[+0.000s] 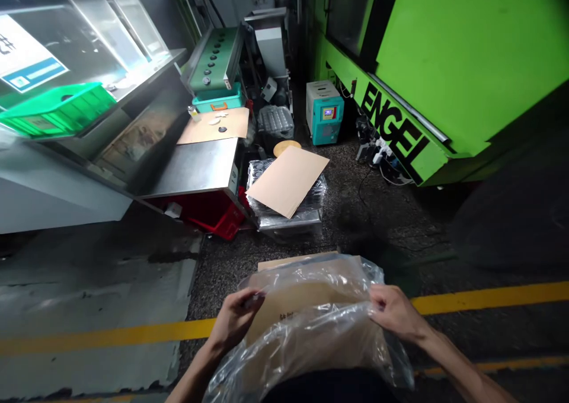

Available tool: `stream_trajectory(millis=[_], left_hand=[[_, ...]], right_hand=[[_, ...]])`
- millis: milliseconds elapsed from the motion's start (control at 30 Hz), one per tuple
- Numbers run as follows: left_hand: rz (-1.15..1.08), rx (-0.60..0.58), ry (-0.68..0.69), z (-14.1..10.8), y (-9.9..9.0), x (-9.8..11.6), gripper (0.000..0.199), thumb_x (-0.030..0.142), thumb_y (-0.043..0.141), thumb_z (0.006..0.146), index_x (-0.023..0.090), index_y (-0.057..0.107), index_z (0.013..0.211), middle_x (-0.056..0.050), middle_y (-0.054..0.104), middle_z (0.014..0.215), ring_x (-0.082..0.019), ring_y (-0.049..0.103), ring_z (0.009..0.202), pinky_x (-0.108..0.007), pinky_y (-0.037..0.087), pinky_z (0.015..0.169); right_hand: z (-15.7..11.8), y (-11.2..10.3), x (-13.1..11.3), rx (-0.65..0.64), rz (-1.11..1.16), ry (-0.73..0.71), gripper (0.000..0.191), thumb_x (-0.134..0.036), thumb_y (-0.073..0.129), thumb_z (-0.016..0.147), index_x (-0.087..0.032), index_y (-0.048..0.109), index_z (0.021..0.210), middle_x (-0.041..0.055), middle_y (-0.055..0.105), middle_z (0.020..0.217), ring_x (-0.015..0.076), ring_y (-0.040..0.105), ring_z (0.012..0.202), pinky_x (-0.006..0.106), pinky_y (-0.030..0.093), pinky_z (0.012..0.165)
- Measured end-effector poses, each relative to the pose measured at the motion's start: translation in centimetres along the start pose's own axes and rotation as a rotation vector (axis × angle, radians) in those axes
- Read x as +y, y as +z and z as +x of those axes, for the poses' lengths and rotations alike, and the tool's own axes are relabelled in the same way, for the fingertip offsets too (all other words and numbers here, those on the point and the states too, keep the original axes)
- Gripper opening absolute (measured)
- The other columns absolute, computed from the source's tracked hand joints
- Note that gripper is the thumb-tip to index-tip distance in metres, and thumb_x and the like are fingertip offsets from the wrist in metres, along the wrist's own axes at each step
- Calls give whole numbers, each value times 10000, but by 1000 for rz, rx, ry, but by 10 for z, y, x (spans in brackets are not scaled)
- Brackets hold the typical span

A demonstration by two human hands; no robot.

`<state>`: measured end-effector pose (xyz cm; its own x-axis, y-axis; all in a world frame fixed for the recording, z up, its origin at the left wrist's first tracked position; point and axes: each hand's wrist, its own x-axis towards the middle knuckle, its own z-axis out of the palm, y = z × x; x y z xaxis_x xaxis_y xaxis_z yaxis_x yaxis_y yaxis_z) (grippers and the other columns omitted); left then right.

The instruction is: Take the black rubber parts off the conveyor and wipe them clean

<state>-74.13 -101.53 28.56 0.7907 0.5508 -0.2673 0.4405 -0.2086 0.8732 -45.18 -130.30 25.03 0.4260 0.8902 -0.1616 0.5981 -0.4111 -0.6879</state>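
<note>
A clear plastic bag (293, 338) is stretched between my two hands at the bottom centre, its mouth spread apart. My left hand (237, 317) pinches the left side of its edge, and my right hand (395, 313) grips the right side in closed fingers. Brown cardboard (306, 296) with small dark writing shows behind and through the plastic, and a cardboard edge sticks up past the far side of the bag. Farther forward, flat cardboard sheets (288, 181) lie on a stack of plastic-wrapped trays (315, 194).
A steel table (191, 166) stands at the left, a green crate (57, 109) on a shelf beyond it. A conveyor (217, 59) carries dark round parts. A green machine (462, 53) fills the right. Red crates (226, 222) sit below the table; a teal unit (326, 115) stands behind.
</note>
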Motion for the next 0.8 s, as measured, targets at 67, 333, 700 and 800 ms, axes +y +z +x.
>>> stream_trajectory(millis=[67, 333, 700, 800], left_hand=[[9, 63, -7, -3, -13, -1, 271, 403, 601, 862, 173, 719, 946, -40, 697, 855, -152, 599, 767, -212, 458, 678], [20, 427, 60, 9, -35, 4, 310, 387, 693, 778, 181, 727, 1008, -45, 727, 915, -151, 640, 774, -209, 493, 690], [326, 478, 60, 6, -23, 12, 266, 434, 612, 841, 201, 737, 875, 10, 711, 737, -117, 595, 618, -187, 436, 578], [339, 565, 78, 6, -20, 19, 271, 438, 613, 844, 197, 732, 871, 17, 696, 722, -109, 572, 605, -184, 418, 565]], right_hand=[[-15, -2, -2, -34, 59, -2, 285, -143, 504, 715, -184, 269, 560, -37, 405, 595, 91, 402, 576, 234, 256, 552], [-50, -11, -8, -96, 59, 12, 298, -155, 523, 755, -178, 305, 553, -31, 412, 603, 91, 423, 572, 237, 269, 553], [-51, -12, 9, -35, -50, 90, 295, -284, 568, 789, -181, 446, 541, -23, 460, 577, 111, 433, 567, 245, 280, 548], [-52, -16, 0, 12, -68, 120, 245, -283, 584, 780, -188, 520, 564, -21, 496, 577, 116, 457, 570, 243, 292, 544]])
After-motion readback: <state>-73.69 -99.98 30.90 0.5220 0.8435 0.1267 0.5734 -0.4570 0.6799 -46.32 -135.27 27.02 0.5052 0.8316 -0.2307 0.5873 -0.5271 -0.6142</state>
